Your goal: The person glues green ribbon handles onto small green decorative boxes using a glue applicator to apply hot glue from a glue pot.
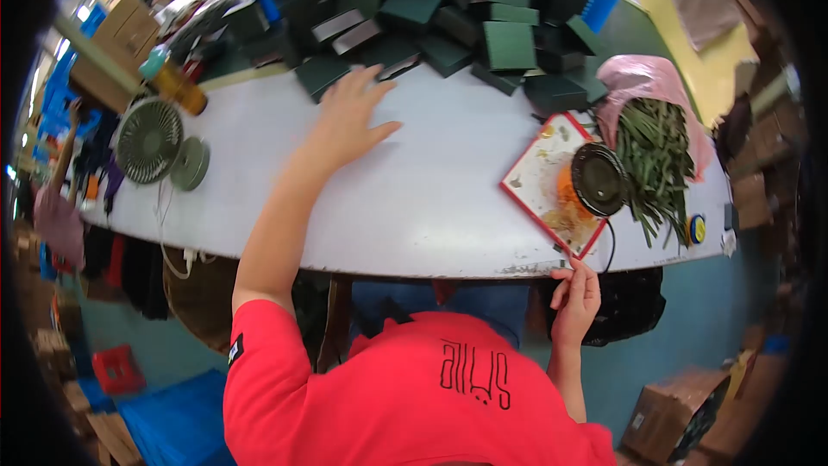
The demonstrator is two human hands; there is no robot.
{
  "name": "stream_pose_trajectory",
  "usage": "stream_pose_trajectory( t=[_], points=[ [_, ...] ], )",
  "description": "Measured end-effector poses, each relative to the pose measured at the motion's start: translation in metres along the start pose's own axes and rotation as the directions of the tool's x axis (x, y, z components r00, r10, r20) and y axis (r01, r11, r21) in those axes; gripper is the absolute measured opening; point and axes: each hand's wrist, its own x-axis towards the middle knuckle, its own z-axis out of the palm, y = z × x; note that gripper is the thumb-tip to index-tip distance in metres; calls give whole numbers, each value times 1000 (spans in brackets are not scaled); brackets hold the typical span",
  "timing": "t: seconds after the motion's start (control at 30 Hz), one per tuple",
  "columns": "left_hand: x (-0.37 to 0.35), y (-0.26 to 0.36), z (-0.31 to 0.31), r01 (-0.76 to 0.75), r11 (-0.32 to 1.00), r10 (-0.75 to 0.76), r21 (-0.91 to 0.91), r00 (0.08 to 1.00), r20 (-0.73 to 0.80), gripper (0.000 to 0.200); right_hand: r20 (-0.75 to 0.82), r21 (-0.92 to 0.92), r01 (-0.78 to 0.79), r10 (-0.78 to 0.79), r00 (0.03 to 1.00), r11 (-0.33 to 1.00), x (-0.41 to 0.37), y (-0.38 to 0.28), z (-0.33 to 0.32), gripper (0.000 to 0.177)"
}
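My left hand (pixel 349 116) reaches across the white table with its fingers spread and holds nothing. Its fingertips are at the near edge of a heap of dark green boxes (pixel 412 6), close to one flat box (pixel 323 76). Down at the table's front edge, my right hand (pixel 576 298) has its thumb and fingers pinched together. Whatever is between those fingers is too small to make out. Just beyond them lies the corner of a red-edged board (pixel 528 174), stained with brownish residue. A round black pot (pixel 599 179) with a cord stands on this board.
To the right, dark green ribbon strips (pixel 653 151) spill from a pink plastic bag (pixel 642 78), near a small yellow and blue roll (pixel 697 229). At left stand a green fan (pixel 149 141) and an amber bottle (pixel 177 85). Another person's arm (pixel 65 151) shows far left.
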Motion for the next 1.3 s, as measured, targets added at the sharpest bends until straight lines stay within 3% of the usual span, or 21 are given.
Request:
stream_pose_trajectory(
  t=[0.13, 0.27, 0.37, 0.47, 0.53, 0.6, 0.67, 0.73, 1.13, 1.3],
  points=[
    [109, 72, 42, -269, 962, 270, -44, 963, 22, 68, -93, -1, -37, 36, 995, 999, -8, 0, -3, 19],
    [202, 125, 74, -352, 936, 352, 7, 936, 32, 71, -157, -104, -10, -7, 988, 995, -12, -7, -9, 16],
    [263, 137, 91, -320, 940, 315, 115, 947, 58, 69, -240, -126, -13, -18, 971, 992, -8, -9, -28, 16],
    [307, 125, 100, -178, 936, 148, 302, 982, 120, 73, -323, -89, -2, -27, 946, 996, 2, -13, -35, 16],
    [313, 112, 103, -145, 940, 52, 310, 956, 290, 79, -344, -78, -6, -21, 939, 997, 7, -11, -40, 16],
    [304, 117, 107, -189, 931, 30, 314, 893, 448, 78, -350, -98, -7, -28, 936, 995, 12, -14, -39, 16],
    [274, 123, 105, -257, 869, 56, 423, 900, 433, 60, -358, -108, -9, -31, 933, 994, 14, -15, -38, 16],
    [251, 119, 103, -247, 882, 34, 400, 882, 469, 51, -356, -116, -15, -27, 934, 993, 14, -16, -41, 16],
    [99, 74, 59, -319, 905, 270, 281, 942, 199, 34, -334, -83, -5, -23, 942, 997, 1, -11, -52, 12],
    [50, 83, 3, -211, 939, 120, 272, 941, 316, 36, -354, -67, -7, -17, 935, 998, -2, -6, -60, 12]
  ],
)
